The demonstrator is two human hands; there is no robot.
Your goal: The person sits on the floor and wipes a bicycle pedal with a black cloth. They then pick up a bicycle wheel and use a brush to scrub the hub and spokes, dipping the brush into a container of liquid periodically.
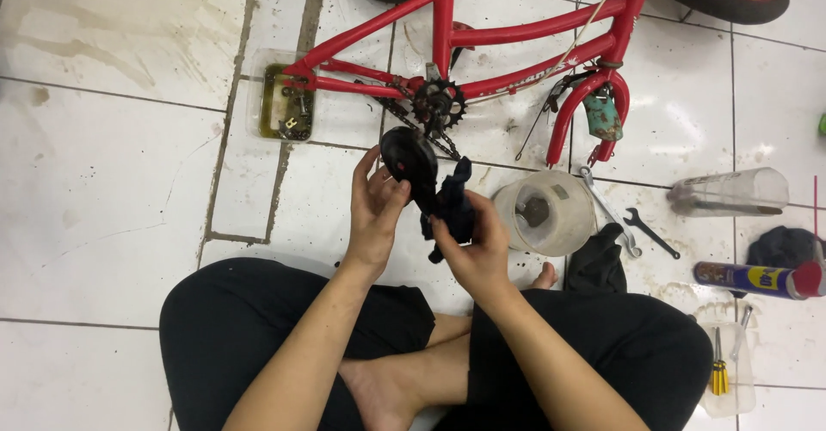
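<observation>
Here we grip the black chain guard (410, 163) in our left hand (375, 212), fingers closed round its edge; our right hand (471, 246) clenches a dark rag (452, 207) against it; wiping looks unfinished.

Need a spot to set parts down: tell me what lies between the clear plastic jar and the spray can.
In the head view, two wrenches and a black cloth lie on the tiles between the clear plastic jar and the spray can.

White tiled floor (112, 164), stained: red bicycle (508, 44), plastic jug (546, 214), wrenches (647, 231), spray can (757, 279), possibly parts tray (286, 102).
</observation>
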